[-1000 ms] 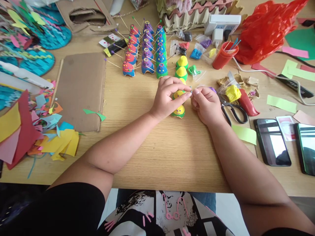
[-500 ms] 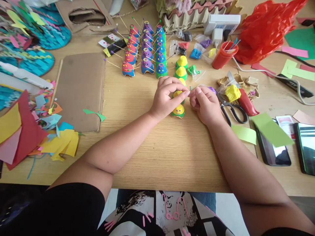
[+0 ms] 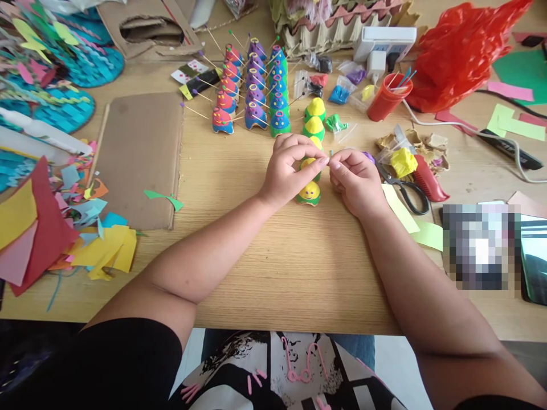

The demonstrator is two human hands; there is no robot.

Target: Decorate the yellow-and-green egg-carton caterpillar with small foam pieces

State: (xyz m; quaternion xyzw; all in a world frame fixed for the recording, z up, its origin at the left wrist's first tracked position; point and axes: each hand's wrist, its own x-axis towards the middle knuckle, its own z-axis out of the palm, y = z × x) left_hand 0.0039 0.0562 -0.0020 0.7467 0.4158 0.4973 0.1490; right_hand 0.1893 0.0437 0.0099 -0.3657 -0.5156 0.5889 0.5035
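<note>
The yellow-and-green caterpillar (image 3: 308, 193) stood on the table (image 3: 265, 273), its smiling face toward six o'clock. The left hand (image 3: 290, 168) partly covered it, thumb and forefinger together; the right hand (image 3: 358, 179), at its three o'clock, was pinched too — anything held was too small to tell. The red cup (image 3: 388, 101) stood toward two o'clock, scissors (image 3: 415, 198) beyond the right hand.

Yellow-and-green caterpillar (image 3: 308, 193), red plastic bag (image 3: 457, 60), black-and-white patterned apron (image 3: 256, 376)
</note>
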